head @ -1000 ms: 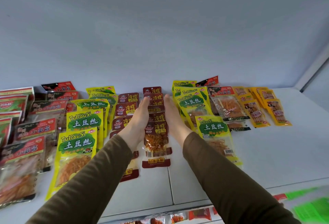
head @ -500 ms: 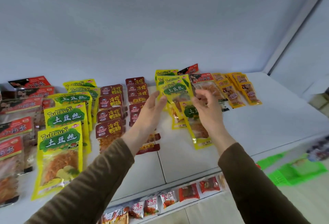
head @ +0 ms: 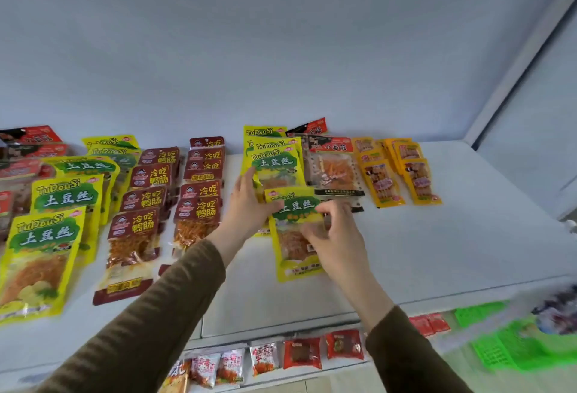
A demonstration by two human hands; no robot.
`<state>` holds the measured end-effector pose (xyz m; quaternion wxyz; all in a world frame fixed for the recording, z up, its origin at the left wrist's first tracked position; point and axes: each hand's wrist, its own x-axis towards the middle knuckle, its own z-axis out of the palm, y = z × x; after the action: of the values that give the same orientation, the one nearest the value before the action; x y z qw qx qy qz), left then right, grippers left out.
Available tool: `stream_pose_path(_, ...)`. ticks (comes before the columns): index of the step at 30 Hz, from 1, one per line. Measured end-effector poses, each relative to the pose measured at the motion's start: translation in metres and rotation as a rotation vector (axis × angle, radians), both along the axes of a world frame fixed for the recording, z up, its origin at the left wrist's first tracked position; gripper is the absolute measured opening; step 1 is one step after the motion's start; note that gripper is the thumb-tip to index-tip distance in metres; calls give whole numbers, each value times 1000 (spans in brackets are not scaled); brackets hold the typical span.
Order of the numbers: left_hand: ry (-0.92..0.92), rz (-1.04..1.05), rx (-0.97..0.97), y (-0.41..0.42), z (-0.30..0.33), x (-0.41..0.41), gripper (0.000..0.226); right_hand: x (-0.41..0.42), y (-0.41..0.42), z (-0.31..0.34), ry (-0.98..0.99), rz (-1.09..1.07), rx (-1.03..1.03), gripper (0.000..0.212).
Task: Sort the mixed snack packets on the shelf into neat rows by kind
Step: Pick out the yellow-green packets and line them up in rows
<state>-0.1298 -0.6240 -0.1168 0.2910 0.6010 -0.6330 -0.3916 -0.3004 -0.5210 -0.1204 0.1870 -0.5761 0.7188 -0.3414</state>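
Shelf: a white shelf (head: 437,252) is carrying flat snack packets laid in overlapping rows running front to back.
Left hand: the left hand (head: 249,205) is lying spread, its thumb pressing the upper left corner of the front yellow packet (head: 293,236).
Right hand: the right hand (head: 335,236) is pinching that packet's right edge between curled fingers and thumb.
Held packet: it is lying on the shelf at the front of the middle yellow row, reading "TuDouSi" and "土豆丝" on a green patch.
Middle yellow row: three more TuDouSi packets (head: 274,161) are showing behind it.
Left yellow rows: at least five TuDouSi packets (head: 43,255) are overlapping at the left.
Maroon rows: two rows of dark red packets (head: 134,236) reading "冷吃鸭肠", about four and five.
Clear packet: a red-topped packet (head: 335,171) reading "小面筋".
Orange packets: two rows of small orange packets (head: 382,183); writing too small to read.
Lower shelf: small red and white packets (head: 301,353) are lining its front edge.
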Motion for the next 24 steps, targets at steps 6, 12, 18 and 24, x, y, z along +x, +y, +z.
stream_pose_path(6, 78, 127, -31, -3, -13, 9, 95, 14, -6, -6, -57, 203, -114, 38)
stream_pose_path(12, 133, 186, -46, 2, 2, 4, 83, 13, -18, -6, -148, 152, -306, 30)
stream_pose_path(18, 134, 147, -25, -18, 20, 2, 85, 6, -39, 6, -115, 136, -161, 41)
stream_pose_path(24, 43, 68, -44, -34, 24, -5, 94, 6, -53, 9, 185, 227, -134, 51)
